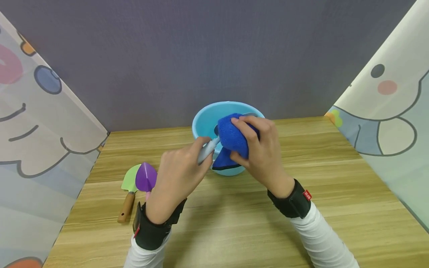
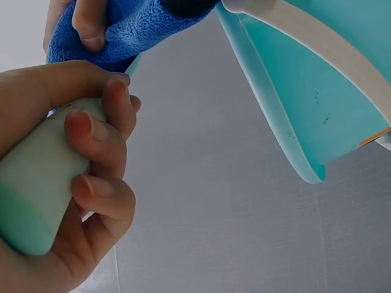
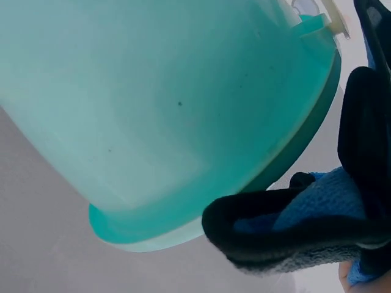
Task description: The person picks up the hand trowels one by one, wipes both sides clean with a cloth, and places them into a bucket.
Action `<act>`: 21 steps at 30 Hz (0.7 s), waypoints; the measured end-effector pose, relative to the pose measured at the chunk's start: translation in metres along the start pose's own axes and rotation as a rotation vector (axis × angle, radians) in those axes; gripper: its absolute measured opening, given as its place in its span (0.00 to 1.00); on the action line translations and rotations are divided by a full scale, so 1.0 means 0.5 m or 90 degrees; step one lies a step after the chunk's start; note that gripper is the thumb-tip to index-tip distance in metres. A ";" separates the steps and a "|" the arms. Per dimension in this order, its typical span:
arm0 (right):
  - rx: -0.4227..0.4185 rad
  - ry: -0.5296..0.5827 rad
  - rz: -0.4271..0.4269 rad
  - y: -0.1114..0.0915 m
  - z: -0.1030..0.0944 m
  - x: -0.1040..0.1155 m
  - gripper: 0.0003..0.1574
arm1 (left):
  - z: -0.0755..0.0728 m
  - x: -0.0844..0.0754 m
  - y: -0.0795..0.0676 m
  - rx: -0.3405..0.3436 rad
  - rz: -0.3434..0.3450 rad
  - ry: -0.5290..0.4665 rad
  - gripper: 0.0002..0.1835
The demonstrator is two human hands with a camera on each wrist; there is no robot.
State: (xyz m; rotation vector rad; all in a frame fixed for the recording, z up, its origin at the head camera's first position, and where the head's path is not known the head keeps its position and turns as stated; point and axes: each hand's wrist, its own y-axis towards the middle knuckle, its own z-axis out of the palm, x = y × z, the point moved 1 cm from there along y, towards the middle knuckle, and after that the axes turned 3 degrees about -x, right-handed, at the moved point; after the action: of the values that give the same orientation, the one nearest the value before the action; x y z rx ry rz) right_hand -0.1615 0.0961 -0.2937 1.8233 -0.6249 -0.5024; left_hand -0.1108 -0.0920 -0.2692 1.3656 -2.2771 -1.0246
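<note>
One bench [image 1: 328,178] carries a bucket [image 1: 203,123]. Over it, the right hand [image 1: 261,149] clasps a bunched cloth [image 1: 231,136] around a tool [image 1: 206,150], whose handle the left hand [image 1: 179,167] grips, fingers curled round. A loose hold could, I reckon, drop the tool into the bucket; the cloth mostly hides its far end.

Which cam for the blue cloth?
Head: it shows most of the blue cloth, bunched in the right hand, with a dark-edged flap below. Left wrist catches only part at its top, cut off; right wrist shows dark-trimmed folds at its right edge, also cut off.
</note>
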 end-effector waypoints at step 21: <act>0.002 -0.009 0.027 -0.001 -0.006 -0.009 0.37 | 0.001 -0.001 -0.001 0.002 -0.008 0.002 0.13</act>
State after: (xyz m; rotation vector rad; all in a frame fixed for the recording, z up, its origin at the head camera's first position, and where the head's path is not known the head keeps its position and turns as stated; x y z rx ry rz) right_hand -0.1631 0.1012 -0.2929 1.8063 -0.6733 -0.4868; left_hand -0.1107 -0.0913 -0.2699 1.3848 -2.2713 -1.0217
